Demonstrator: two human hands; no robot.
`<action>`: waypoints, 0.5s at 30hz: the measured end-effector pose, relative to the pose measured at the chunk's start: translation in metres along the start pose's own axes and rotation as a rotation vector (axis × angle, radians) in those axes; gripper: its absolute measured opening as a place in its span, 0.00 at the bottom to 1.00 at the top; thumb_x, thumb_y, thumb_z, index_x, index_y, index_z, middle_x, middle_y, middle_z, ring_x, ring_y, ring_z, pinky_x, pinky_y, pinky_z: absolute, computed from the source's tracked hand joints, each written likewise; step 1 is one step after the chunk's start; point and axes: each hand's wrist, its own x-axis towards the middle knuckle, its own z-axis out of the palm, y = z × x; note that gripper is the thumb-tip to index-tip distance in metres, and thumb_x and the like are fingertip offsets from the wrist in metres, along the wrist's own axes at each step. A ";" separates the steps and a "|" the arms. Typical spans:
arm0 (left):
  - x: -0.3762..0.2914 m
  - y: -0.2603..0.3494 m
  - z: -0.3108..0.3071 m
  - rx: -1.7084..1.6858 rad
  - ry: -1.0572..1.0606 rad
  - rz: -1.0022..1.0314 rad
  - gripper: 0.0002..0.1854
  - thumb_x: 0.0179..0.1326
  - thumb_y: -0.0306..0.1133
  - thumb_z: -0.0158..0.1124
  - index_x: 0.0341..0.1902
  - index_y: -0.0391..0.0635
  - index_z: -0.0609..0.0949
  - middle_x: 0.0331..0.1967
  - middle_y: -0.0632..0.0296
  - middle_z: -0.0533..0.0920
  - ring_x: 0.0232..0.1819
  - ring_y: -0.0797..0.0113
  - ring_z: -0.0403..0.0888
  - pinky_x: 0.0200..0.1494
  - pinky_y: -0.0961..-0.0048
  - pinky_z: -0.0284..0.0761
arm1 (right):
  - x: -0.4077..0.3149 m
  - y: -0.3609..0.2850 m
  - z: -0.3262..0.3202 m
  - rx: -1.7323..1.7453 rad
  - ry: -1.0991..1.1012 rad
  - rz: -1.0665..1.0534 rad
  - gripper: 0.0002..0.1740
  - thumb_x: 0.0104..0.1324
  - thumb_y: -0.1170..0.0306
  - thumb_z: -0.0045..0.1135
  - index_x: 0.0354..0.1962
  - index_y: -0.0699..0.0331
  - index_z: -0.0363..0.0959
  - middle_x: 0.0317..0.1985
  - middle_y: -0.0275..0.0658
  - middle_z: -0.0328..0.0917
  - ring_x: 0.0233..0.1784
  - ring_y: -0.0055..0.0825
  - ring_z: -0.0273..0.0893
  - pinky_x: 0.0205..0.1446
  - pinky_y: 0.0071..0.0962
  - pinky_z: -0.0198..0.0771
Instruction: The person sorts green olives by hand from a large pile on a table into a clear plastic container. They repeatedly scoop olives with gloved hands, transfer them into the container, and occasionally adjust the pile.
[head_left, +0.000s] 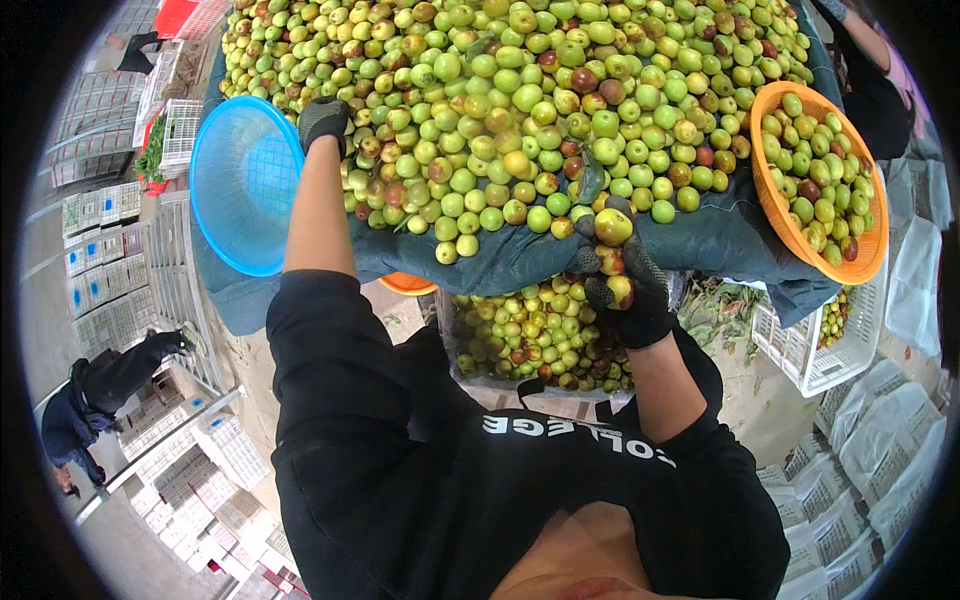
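Note:
A wide heap of green and red-brown jujubes (480, 112) lies on a dark cloth (480, 262) before me. My right hand (634, 281), in a black glove, holds several jujubes (613, 227) at the cloth's front edge. Below it stands a lined crate of jujubes (525, 330). Also gloved, my left hand (324, 124) is at the heap's left side, close by the rim of a blue mesh basket (247, 187). Its fingers are hidden from view, so whether they grip anything does not show. The blue basket is tilted, and its visible inside holds no fruit.
An orange basket of jujubes (821, 180) sits at the cloth's right corner, above a white plastic crate (817, 345). Loose leaves (720, 307) litter the floor. Stacked crates (109, 262) stand at left. Other people (97, 405) are at left and at the upper right.

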 end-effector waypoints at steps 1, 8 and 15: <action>0.001 -0.001 -0.001 0.030 -0.005 0.066 0.19 0.45 0.39 0.55 0.39 0.43 0.81 0.40 0.50 0.80 0.42 0.56 0.78 0.45 0.65 0.71 | 0.000 -0.002 0.000 -0.096 -0.001 -0.042 0.34 0.52 0.81 0.48 0.59 0.68 0.52 0.50 0.39 0.69 0.53 0.24 0.66 0.55 0.22 0.62; 0.005 -0.015 -0.007 -0.020 -0.150 0.091 0.18 0.46 0.39 0.58 0.41 0.44 0.79 0.37 0.53 0.80 0.40 0.58 0.78 0.46 0.67 0.70 | -0.004 -0.013 0.004 0.845 -0.119 -0.019 0.31 0.59 0.78 0.47 0.61 0.61 0.51 0.46 0.37 0.67 0.45 0.24 0.67 0.48 0.20 0.65; -0.096 0.055 -0.025 -0.420 -0.012 0.276 0.15 0.52 0.31 0.56 0.44 0.42 0.77 0.33 0.54 0.80 0.35 0.59 0.79 0.40 0.69 0.74 | -0.013 -0.024 -0.007 1.221 -0.176 0.112 0.25 0.68 0.54 0.35 0.59 0.54 0.55 0.40 0.36 0.65 0.37 0.24 0.65 0.30 0.17 0.68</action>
